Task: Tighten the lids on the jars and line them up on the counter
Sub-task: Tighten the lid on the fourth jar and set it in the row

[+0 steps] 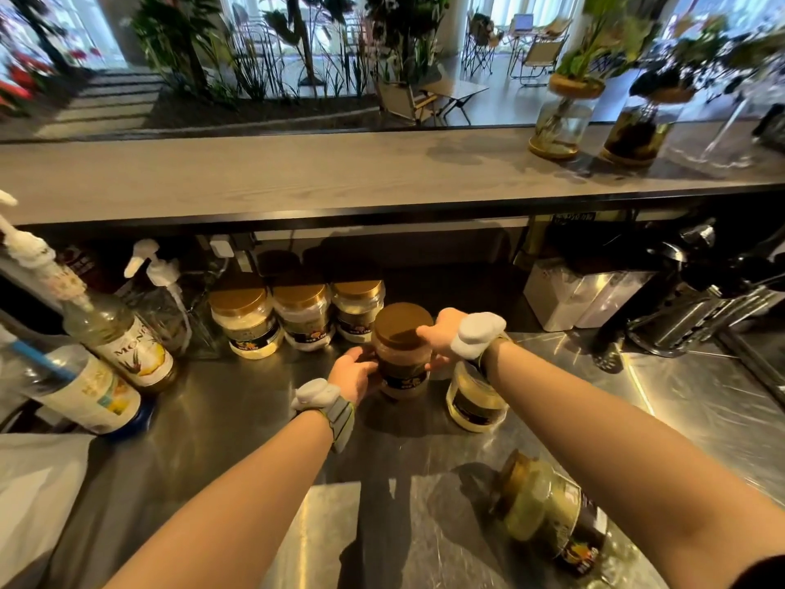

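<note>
item in hand: brown-lidded jar [403,369], centre of frame, upright, just right of the back row; whether its base rests on the steel counter [238,418] or sits just above it cannot be told. grip: left hand [354,374] wrapped round the jar body from the left; right hand [441,337] curled over the edge of the brown lid [403,323] from the right, so both hands hold this one jar. step, as judged: tightening this lid, the body braced by the left hand and the lid turned by the right. next move calls for: a firm twist until the lid seats, then setting the jar in the free spot right of the third jar, flush with the row. row so far: three gold-lidded jars [302,316] side by side, centre-left, under the wooden bar top [297,176]. outstanding: pale jar [473,403] upright just right of centre, its top hidden by the right wrist; one jar lying on its side [546,508], lower right, well apart from the row. surroundings: pump syrup bottles [123,342] at left; white plastic bag [34,482] lower left; metal canisters [565,295] and coffee equipment [701,308] at right; glass plant vases [560,121] upper right. obstruction: the pale jar stands close under the right forearm and could be knocked.
</note>
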A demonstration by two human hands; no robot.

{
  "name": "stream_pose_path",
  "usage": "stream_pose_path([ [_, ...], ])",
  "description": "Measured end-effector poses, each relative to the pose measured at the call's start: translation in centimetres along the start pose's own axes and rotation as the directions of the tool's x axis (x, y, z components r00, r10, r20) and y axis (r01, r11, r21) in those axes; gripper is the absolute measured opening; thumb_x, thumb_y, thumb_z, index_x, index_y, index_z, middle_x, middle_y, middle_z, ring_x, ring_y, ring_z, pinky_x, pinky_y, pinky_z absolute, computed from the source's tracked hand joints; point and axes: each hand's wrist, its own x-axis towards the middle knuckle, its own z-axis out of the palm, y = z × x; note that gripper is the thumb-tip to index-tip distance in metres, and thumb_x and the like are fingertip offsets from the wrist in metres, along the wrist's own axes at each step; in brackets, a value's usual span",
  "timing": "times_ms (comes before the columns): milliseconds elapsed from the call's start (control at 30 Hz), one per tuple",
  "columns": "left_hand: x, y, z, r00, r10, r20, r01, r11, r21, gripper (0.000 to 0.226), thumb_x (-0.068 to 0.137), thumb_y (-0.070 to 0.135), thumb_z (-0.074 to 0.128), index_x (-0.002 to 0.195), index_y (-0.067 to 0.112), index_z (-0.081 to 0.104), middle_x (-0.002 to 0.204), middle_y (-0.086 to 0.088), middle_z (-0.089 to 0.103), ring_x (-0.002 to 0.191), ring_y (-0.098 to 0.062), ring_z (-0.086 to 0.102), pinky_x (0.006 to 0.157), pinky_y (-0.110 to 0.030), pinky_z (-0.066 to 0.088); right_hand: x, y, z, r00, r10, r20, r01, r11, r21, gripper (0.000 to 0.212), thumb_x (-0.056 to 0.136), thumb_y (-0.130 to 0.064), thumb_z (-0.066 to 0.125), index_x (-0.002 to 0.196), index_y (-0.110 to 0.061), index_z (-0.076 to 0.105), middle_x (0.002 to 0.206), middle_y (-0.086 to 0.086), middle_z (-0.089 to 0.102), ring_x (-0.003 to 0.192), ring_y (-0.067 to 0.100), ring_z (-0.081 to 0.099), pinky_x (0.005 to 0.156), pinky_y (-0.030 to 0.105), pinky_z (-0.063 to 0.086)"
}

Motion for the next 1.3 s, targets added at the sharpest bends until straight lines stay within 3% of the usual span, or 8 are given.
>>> stream_pose_path([
  [133,0.8,0.3,1.3,0.999,-0.013,-0.053,0.009,0.998,-0.069,0.055,0.093,-0.015,0.037,0.145,0.001,0.034,0.140,-0.023,0.046,0.128,-0.037,0.046,0.086,-0.029,0.045,1.7,0.1,-2.4,1.000,-0.022,-0.009,0.022,1.000,-0.016,0.033,0.092,-0.014,0.056,0.113,0.010,0.060,0.108,0.025,0.068,0.057,0.016,0.058,0.035,0.015,0.044],
  [267,3.9,-0.5,1.9,0.996,-0.009,-0.084,0.009,1.000,-0.002,0.057,0.090,-0.011,0.043,0.142,0.011,0.042,0.136,-0.016,0.052,0.130,-0.036,0.046,0.108,-0.042,0.039,3.9,1.1,-4.1,1.000,-0.007,0.028,0.004,0.995,0.099,0.035,0.086,-0.014,0.065,0.112,0.009,0.062,0.107,0.025,0.069,0.080,0.029,0.070,0.074,0.037,0.061],
  [400,8.6,-2.8,2.2,0.996,0.005,-0.087,0.000,0.998,0.061,0.055,0.092,-0.004,0.045,0.143,0.015,0.041,0.139,-0.019,0.049,0.128,-0.036,0.048,0.111,-0.051,0.036,4.9,2.2,-5.9,0.998,-0.005,0.065,-0.003,0.992,0.124,0.024,0.085,-0.023,0.069,0.099,-0.004,0.067,0.092,0.012,0.073,0.081,0.024,0.072,0.073,0.035,0.060],
  [500,6.4,-0.7,3.7,0.995,0.036,-0.093,-0.034,0.999,0.027,0.058,0.091,-0.014,0.040,0.144,0.007,0.034,0.146,-0.025,0.038,0.133,-0.039,0.041,0.112,-0.050,0.033,6.4,3.4,-7.3,0.992,-0.081,0.095,0.069,0.990,0.122,0.023,0.086,-0.023,0.067,0.103,-0.007,0.069,0.101,0.012,0.073,0.093,0.026,0.071,0.089,0.040,0.057],
  [633,5.7,0.9,4.8,0.988,0.040,-0.148,-0.050,0.997,-0.060,0.059,0.091,-0.015,0.042,0.146,0.003,0.030,0.148,-0.023,0.035,0.137,-0.039,0.035,0.112,-0.046,0.034,7.8,5.1,-8.7,0.966,-0.171,0.193,0.128,0.968,0.216,0.025,0.091,-0.016,0.062,0.116,-0.012,0.064,0.119,0.010,0.067,0.107,0.024,0.064,0.088,0.035,0.054],
  [1000,8.4,-0.9,6.5,0.955,0.078,-0.285,-0.118,0.985,-0.124,0.047,0.088,-0.017,0.047,0.133,-0.007,0.041,0.129,-0.024,0.053,0.112,-0.029,0.050,0.095,-0.036,0.041,12.0,10.0,-7.9,0.904,-0.223,0.363,0.072,0.919,0.387,0.027,0.096,-0.011,0.050,0.117,-0.025,0.061,0.127,0.004,0.063,0.120,0.026,0.057,0.105,0.046,0.043],
  [1200,9.1,-3.5,7.0,0.944,-0.077,-0.320,-0.010,0.965,-0.262,0.026,0.086,-0.027,0.041,0.100,-0.009,0.053,0.092,-0.015,0.052,0.097,-0.031,0.051,0.057,-0.013,0.052,13.3,11.6,-4.7,0.842,-0.153,0.517,-0.057,0.928,0.368,0.041,0.100,-0.007,0.039,0.140,-0.006,0.041,0.144,0.014,0.047,0.135,0.029,0.044,0.110,0.036,0.039],
  [1300,8.6,-3.4,7.5,0.959,-0.084,-0.270,0.009,0.963,-0.268,0.038,0.085,-0.023,0.048,0.119,-0.008,0.053,0.101,-0.017,0.053,0.083,-0.021,0.055,0.052,-0.006,0.047,13.9,11.9,-4.3,0.841,-0.157,0.518,-0.091,0.903,0.420,0.041,0.102,-0.010,0.030,0.142,-0.006,0.037,0.147,0.012,0.041,0.140,0.029,0.034,0.113,0.037,0.031],
])
